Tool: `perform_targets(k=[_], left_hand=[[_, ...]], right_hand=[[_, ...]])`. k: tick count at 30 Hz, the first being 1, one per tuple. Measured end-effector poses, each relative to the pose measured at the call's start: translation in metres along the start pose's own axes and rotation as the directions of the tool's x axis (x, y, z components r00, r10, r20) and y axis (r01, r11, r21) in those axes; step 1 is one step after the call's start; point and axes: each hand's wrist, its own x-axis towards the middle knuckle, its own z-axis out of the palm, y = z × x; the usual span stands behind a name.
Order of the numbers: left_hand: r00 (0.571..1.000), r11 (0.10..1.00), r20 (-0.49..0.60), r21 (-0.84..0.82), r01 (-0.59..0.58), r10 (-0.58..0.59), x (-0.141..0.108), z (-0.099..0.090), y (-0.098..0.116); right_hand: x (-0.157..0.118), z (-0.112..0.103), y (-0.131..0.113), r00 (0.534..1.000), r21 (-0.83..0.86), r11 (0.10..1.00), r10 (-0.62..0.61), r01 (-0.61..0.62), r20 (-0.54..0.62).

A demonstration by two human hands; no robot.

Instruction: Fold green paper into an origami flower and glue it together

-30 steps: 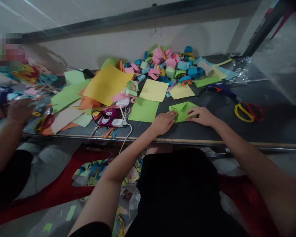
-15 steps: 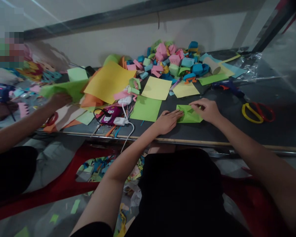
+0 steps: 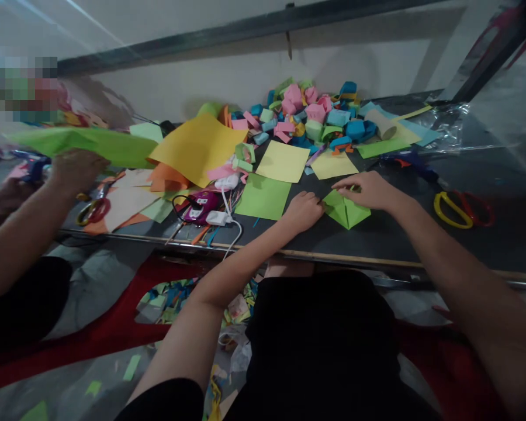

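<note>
Now folded green paper (image 3: 348, 214) has been turned, pt. toward wearer, on table (image 3: 372, 241) betw. L hand (image 3: 304, 210), curled at its L corner, & R hand (image 3: 370, 190), bent over top; pinching? can't tell. Prob. diff. side being worked.

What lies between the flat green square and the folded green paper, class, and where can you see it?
The left hand, with dark table beyond it, lies between the green square and folded paper; the head view shows this.

A folded bright-green paper piece (image 3: 349, 214) is touched by the left hand (image 3: 304, 211) and right hand (image 3: 362, 189) at the dark grey counter (image 3: 386, 238).
</note>
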Motion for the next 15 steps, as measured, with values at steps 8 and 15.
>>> perform_targets(k=[8, 15], left_hand=[[0.983, 0.981, 0.018, -0.069, 0.182, -0.182, -0.013, -0.019, 0.042], [0.994, 0.926, 0.054, -0.371, -0.065, 0.092, 0.008, -0.009, -0.034]], right_hand=[[-0.016, 0.007, -0.039, 0.976, -0.201, 0.969, 0.173, -0.145, 0.132], [-0.020, 0.011, -0.021, 0.982, 0.027, 0.994, 0.103, -0.108, 0.156]])
